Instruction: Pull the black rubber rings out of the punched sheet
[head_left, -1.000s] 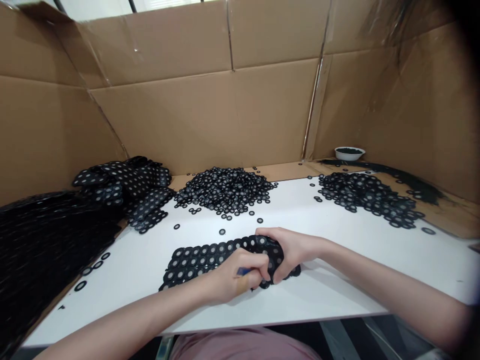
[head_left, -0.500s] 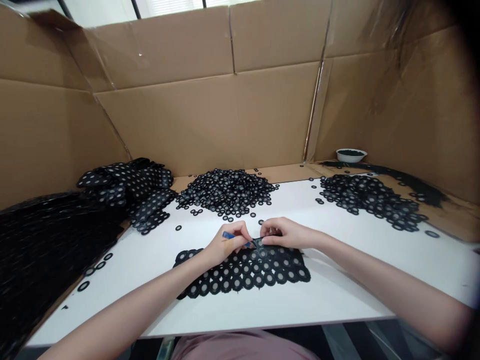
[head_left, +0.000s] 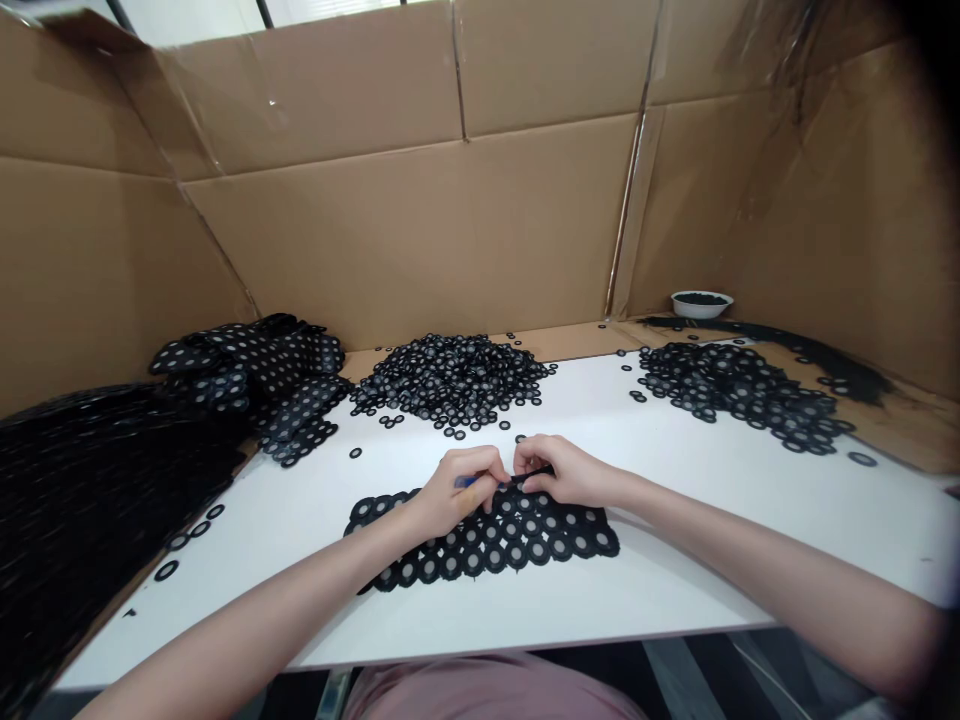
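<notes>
A sheet of joined black rings with pale grey centres (head_left: 517, 553) lies on the white tabletop in front of me. My left hand (head_left: 457, 490) is closed over its far edge, pinching a small blue-handled tool (head_left: 465, 482). The tool's tip is hidden by my fingers, so its exact kind cannot be made out. Opposite it, my right hand (head_left: 562, 470) pinches the sheet's far edge, which is lifted and folded up between finger and thumb. The fingertips of both hands are close together near the middle of that edge.
Loose black rings form a heap (head_left: 457, 375) behind my hands and another heap (head_left: 739, 390) at right. A white bowl (head_left: 701, 308) of dark bits stands at back right. Folded ring sheets (head_left: 247, 365) and a shiny black pile (head_left: 97, 500) fill the left. Cardboard walls (head_left: 390, 230) enclose the table.
My right hand has tipped the sheet's far edge up into a fold. My left hand has shifted slightly right, and less of the blue tool shows.
</notes>
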